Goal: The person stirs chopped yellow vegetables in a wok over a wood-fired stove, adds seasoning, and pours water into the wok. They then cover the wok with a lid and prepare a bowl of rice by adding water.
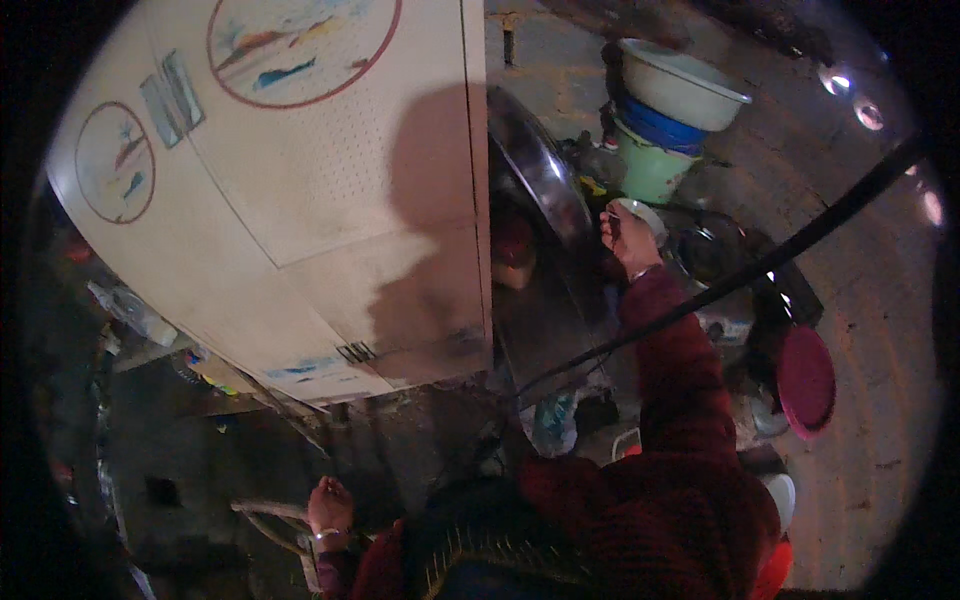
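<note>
My right hand is stretched out over the dark countertop. Its fingers close on the rim of what looks like a small white bowl, and the inside of the bowl is mostly hidden. Just beyond it stands a light green bucket. To the right of the bowl lies a dark gas stove. My left hand hangs low at my side with curled fingers, near a bent wooden frame. Blur and dim light hide whether that hand has anything in it.
A tall pale cabinet with painted circles stands on the left, my shadow across it. A blue basin and a white basin are stacked on the bucket. A black cable crosses before my right arm. A magenta lid or basin is at the right.
</note>
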Demonstrator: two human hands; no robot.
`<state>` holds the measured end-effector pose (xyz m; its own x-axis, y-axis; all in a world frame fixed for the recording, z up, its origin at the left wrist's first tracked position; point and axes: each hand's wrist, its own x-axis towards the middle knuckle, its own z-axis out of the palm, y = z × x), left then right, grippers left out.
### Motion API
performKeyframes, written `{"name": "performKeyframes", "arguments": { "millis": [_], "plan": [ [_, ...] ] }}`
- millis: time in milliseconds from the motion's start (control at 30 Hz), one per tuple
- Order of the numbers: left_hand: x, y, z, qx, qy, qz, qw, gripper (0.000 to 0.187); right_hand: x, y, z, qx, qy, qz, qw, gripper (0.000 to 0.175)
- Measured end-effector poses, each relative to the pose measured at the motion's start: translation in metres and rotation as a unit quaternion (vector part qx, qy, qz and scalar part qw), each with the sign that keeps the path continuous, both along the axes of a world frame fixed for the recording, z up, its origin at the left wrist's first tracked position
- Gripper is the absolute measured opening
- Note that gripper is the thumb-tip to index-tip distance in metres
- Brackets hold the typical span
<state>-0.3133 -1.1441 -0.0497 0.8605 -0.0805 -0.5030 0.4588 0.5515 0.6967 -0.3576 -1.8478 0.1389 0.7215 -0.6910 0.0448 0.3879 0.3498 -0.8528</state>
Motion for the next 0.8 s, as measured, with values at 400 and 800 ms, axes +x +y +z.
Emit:
{"name": "performKeyframes", "arguments": {
  "millis": [400, 800],
  "plan": [
    [-0.034, -0.084, 0.019, -0.148, 0.003, -0.028, 0.989, 0.012, 0.133, -0.156, 0.006, -0.14, 0.115, 0.059, 0.982, 0.026],
    [-0.059, -0.143, 0.049, -0.073, 0.051, 0.08, 0.993, 0.009, 0.165, -0.173, 0.01, -0.794, 0.424, -0.1, 0.424, 0.051]
  ]
}}
